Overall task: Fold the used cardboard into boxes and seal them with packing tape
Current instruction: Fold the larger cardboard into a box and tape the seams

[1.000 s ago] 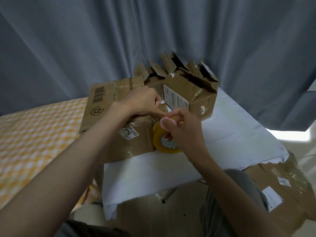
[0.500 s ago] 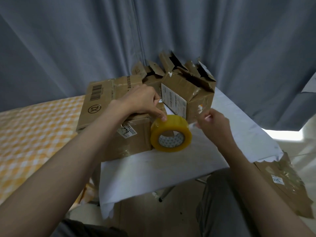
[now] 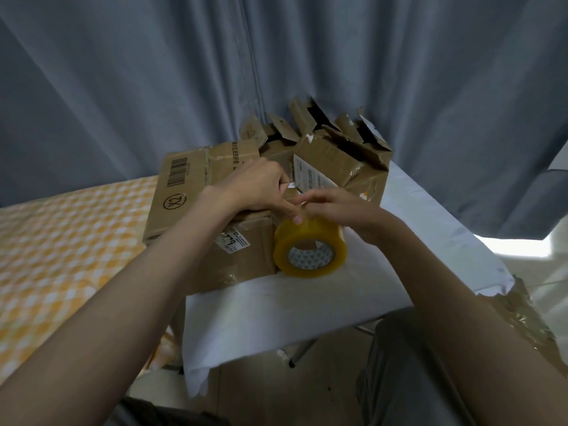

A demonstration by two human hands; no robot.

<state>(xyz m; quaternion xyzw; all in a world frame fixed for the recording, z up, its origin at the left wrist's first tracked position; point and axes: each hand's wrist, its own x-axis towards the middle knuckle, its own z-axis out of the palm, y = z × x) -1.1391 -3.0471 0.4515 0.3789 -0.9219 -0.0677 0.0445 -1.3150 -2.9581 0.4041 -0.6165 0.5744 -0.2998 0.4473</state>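
The roll of yellow packing tape (image 3: 309,245) stands on its edge at the centre of the frame, on the white-covered table (image 3: 307,302), its left side touching the front right corner of the large cardboard box (image 3: 215,216). Bare white cloth lies open in front of the roll and to its right, as far as the table's right edge; behind it a smaller box with torn, raised flaps (image 3: 341,161) stands close.

The left hand (image 3: 261,189) rests on the large box's right end, fingers curled, its index fingertip pressing down on the top of the roll. The right hand (image 3: 341,213) comes in from the lower right and sits over the roll's top, fingers bent toward the left fingertip; whether they pinch the tape's end cannot be told.

Grey curtains (image 3: 123,87) fill the upper frame. A yellow checked cloth (image 3: 61,256) lies at the left, and flattened cardboard (image 3: 522,321) at the lower right.
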